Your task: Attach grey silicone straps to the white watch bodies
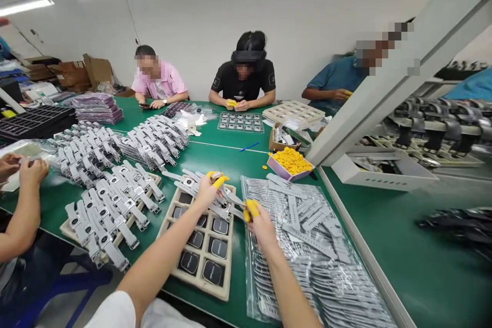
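Yellow finger cots cover fingertips of both my hands. My left hand (209, 190) is closed around a smartwatch, mostly hidden by the fingers, above the far part of a cream compartment tray (226, 287). To its right, my right hand (262, 221) pinches the end of a light grey watch strap (235, 199) that reaches toward the watch. Whether the strap is joined to the watch case cannot be made out. Several square dark watch faces (219, 247) sit in the near compartments. Finished-looking watches with grey straps (189, 181) lie across the far end.
Right of the tray lies a large clear bag (253, 287) with loose grey straps (307, 210) on top. Beyond are a box of yellow finger cots (290, 161) and a blue stick (249, 147). Strapped watches (111, 210) crowd the left. Co-workers sit opposite and at left; a pale post (369, 82) rises right.
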The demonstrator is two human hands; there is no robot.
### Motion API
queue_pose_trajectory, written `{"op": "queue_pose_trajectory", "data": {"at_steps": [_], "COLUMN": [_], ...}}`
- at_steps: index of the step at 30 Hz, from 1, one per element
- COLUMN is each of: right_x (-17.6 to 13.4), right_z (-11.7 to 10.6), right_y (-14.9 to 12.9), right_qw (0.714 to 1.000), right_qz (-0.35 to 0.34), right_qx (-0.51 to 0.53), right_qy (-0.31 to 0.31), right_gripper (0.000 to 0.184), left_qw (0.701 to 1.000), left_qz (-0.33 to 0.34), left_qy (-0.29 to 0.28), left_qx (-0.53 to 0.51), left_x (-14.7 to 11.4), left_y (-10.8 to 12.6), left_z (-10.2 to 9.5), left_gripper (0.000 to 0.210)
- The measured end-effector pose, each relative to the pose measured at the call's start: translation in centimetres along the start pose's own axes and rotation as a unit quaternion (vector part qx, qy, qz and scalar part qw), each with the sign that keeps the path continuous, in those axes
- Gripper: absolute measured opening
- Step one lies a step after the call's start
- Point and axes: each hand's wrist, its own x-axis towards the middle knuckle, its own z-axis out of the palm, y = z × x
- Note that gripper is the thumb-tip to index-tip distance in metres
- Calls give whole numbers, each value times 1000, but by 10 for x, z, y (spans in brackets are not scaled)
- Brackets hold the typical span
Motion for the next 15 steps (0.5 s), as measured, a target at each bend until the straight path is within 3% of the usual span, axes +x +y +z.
{"op": "queue_pose_trajectory", "data": {"at_steps": [3,7,11,13,15], "right_x": [1,4,2,-2,-7], "right_z": [-3,-9,-14,-17,-19], "right_y": [6,7,-3,-7,-8], "right_qw": [999,1000,999,999,999], "right_qz": [-27,-24,4,10,12], "right_qx": [-12,13,38,41,35], "right_qy": [-33,-12,3,11,2], "right_gripper": [56,57,53,48,40], "left_qw": [1000,999,999,998,989], "left_qz": [-24,-43,-45,-49,-27], "left_qy": [-5,-9,-3,-22,-79], "left_qx": [-3,-10,-5,38,124], "left_x": [-2,-6,-8,-14,-22], "left_y": [-3,-7,-2,1,3], "left_z": [-5,-9,-11,-11,-10], "left_gripper": [66,72,60,52,43]}}
